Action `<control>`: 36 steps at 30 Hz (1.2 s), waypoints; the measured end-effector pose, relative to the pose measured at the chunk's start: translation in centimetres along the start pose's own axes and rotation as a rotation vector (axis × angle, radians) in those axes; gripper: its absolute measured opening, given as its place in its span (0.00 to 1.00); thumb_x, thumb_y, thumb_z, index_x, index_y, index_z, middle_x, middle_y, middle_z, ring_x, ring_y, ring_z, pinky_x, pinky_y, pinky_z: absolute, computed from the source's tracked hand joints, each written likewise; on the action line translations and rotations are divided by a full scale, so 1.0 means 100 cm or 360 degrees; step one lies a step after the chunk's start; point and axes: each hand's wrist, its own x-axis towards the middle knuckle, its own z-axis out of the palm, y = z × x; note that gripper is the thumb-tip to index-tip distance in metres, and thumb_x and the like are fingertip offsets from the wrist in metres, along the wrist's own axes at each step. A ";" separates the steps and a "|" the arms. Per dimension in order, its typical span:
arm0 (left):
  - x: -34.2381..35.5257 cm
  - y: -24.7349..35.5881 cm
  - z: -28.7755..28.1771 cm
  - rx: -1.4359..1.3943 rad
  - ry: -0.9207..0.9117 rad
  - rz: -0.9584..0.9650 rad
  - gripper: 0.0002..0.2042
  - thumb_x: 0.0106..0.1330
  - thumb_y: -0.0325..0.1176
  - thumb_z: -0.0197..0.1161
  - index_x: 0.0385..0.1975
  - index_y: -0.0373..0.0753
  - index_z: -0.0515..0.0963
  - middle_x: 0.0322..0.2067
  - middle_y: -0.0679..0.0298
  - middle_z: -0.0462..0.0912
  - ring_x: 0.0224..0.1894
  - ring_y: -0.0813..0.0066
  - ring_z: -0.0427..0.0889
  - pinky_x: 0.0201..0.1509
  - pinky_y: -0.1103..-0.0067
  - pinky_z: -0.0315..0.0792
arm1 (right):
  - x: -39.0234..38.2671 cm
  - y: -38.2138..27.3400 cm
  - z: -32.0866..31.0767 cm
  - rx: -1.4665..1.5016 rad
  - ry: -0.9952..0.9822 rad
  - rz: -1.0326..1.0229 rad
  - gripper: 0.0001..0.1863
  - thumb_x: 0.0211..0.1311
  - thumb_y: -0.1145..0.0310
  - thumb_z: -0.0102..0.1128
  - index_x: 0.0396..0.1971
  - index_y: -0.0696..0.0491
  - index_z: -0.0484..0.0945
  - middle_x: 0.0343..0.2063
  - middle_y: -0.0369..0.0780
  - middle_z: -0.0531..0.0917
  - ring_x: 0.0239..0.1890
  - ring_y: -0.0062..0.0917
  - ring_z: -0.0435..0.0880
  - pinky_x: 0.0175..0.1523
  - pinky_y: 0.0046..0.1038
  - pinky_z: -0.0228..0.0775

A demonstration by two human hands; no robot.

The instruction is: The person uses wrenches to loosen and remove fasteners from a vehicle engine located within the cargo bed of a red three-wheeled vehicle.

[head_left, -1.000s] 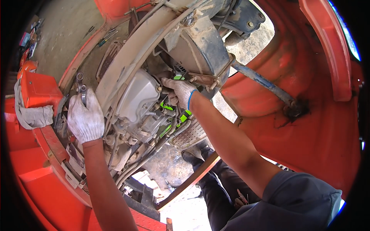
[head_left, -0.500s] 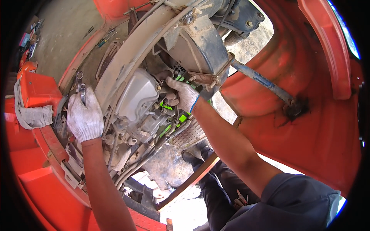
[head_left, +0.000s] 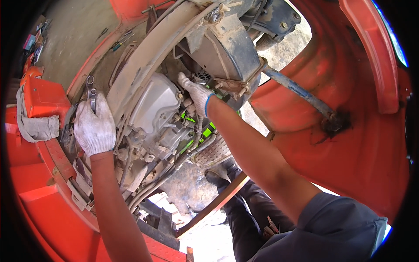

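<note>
Since the earlier frames, the right hand (head_left: 195, 92) has shifted slightly up and left, deeper into the gap under the dark fan shroud (head_left: 227, 52); the left hand (head_left: 94, 126) has kept its place on the frame edge.

At far left, a grey rag (head_left: 37, 126) is draped beside an orange box-shaped part (head_left: 43, 98) on the orange body panel (head_left: 39, 205). Just right of it, the left hand, in a white knit glove, is closed around the shanks of metal wrenches (head_left: 91, 89), whose ring ends project above the knuckles. The hand rests against the rim of the engine bay, beside a pale curved frame rail (head_left: 148, 52).

At centre sits the grey engine cover (head_left: 155, 105), dusty, with hoses and cables (head_left: 192, 150) running below it. Green tags (head_left: 205, 131) show among the wiring.

The right hand, also gloved in white, reaches between the engine cover and the fan shroud. Its fingers are curled and pressed into the gap; whether they grip anything cannot be told, as the fingertips are hidden.

Further right, a blue rod (head_left: 297, 91) runs diagonally to the orange inner fender (head_left: 362, 131). Below, the person's dark trousers and shoe (head_left: 218, 179) are visible.
</note>
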 end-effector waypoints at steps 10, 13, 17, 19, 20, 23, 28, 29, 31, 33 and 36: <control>-0.002 -0.003 0.000 0.0001 0.0036 0.0063 0.16 0.71 0.43 0.61 0.31 0.34 0.83 0.32 0.51 0.82 0.36 0.48 0.83 0.43 0.61 0.76 | -0.011 -0.007 -0.002 0.0108 -0.0144 -0.0025 0.29 0.68 0.31 0.53 0.36 0.47 0.75 0.20 0.32 0.71 0.15 0.16 0.59 0.20 0.22 0.55; -0.001 -0.003 -0.002 -0.0034 0.0097 0.0131 0.16 0.70 0.43 0.61 0.30 0.34 0.83 0.31 0.51 0.82 0.36 0.48 0.83 0.43 0.61 0.76 | 0.004 -0.004 -0.003 -0.0093 -0.0067 0.0204 0.25 0.70 0.36 0.55 0.34 0.46 0.73 0.21 0.32 0.71 0.15 0.15 0.57 0.20 0.23 0.55; -0.003 -0.004 -0.001 -0.0029 0.0095 0.0113 0.16 0.70 0.42 0.61 0.28 0.34 0.82 0.29 0.51 0.81 0.34 0.48 0.82 0.41 0.60 0.76 | -0.011 0.012 -0.017 0.0445 -0.0508 0.0007 0.15 0.76 0.50 0.55 0.37 0.46 0.75 0.28 0.32 0.77 0.18 0.11 0.60 0.20 0.14 0.50; -0.001 -0.006 0.002 -0.0010 0.0121 0.0158 0.16 0.69 0.42 0.61 0.27 0.35 0.81 0.28 0.51 0.80 0.33 0.49 0.82 0.40 0.60 0.76 | -0.020 0.000 -0.017 0.0498 -0.0531 -0.0086 0.21 0.73 0.41 0.54 0.37 0.45 0.75 0.26 0.33 0.77 0.16 0.13 0.62 0.19 0.15 0.50; 0.000 -0.002 0.001 -0.0029 0.0114 0.0153 0.16 0.69 0.42 0.61 0.27 0.35 0.81 0.28 0.51 0.80 0.33 0.49 0.82 0.40 0.60 0.76 | -0.022 -0.014 -0.007 0.0371 -0.0287 -0.0073 0.26 0.69 0.34 0.53 0.36 0.45 0.75 0.20 0.33 0.74 0.14 0.15 0.63 0.18 0.18 0.50; -0.002 -0.005 -0.002 -0.0068 0.0114 0.0118 0.16 0.69 0.42 0.61 0.27 0.35 0.82 0.28 0.51 0.80 0.33 0.49 0.82 0.40 0.61 0.76 | -0.004 -0.015 0.016 -0.0390 0.0231 0.0132 0.28 0.67 0.31 0.54 0.31 0.44 0.72 0.18 0.33 0.73 0.14 0.15 0.59 0.17 0.21 0.50; -0.001 -0.005 0.003 0.0009 0.0147 0.0185 0.16 0.70 0.43 0.61 0.26 0.36 0.82 0.27 0.52 0.80 0.32 0.50 0.82 0.40 0.61 0.76 | -0.013 0.009 -0.021 0.0533 -0.0447 0.0003 0.11 0.78 0.56 0.55 0.39 0.48 0.75 0.35 0.33 0.80 0.21 0.10 0.63 0.21 0.13 0.51; -0.002 -0.007 0.002 0.0011 0.0085 0.0156 0.16 0.71 0.42 0.60 0.28 0.35 0.82 0.29 0.51 0.80 0.34 0.48 0.82 0.41 0.60 0.75 | -0.013 0.005 -0.017 0.0590 -0.0505 0.0054 0.16 0.76 0.50 0.55 0.39 0.48 0.76 0.32 0.34 0.81 0.19 0.11 0.63 0.20 0.15 0.52; -0.002 -0.008 -0.002 0.0007 -0.0046 0.0105 0.17 0.73 0.42 0.57 0.33 0.33 0.82 0.34 0.49 0.82 0.39 0.46 0.82 0.45 0.59 0.75 | -0.019 -0.011 -0.002 0.0423 -0.0334 -0.0031 0.23 0.72 0.41 0.56 0.38 0.48 0.77 0.27 0.35 0.80 0.16 0.15 0.64 0.19 0.20 0.54; 0.001 -0.001 -0.005 -0.0045 -0.0029 0.0136 0.16 0.73 0.42 0.57 0.32 0.34 0.82 0.33 0.49 0.81 0.38 0.46 0.82 0.45 0.59 0.75 | 0.000 -0.011 0.006 -0.0301 0.0295 0.0034 0.28 0.66 0.32 0.57 0.30 0.45 0.76 0.22 0.35 0.75 0.14 0.21 0.62 0.17 0.30 0.53; -0.001 -0.003 -0.006 -0.0034 0.0043 0.0130 0.15 0.71 0.41 0.60 0.30 0.35 0.82 0.31 0.50 0.81 0.36 0.47 0.82 0.43 0.60 0.76 | -0.001 -0.008 0.006 0.0205 -0.0066 0.0116 0.16 0.75 0.48 0.57 0.33 0.45 0.72 0.25 0.32 0.75 0.16 0.13 0.60 0.19 0.16 0.48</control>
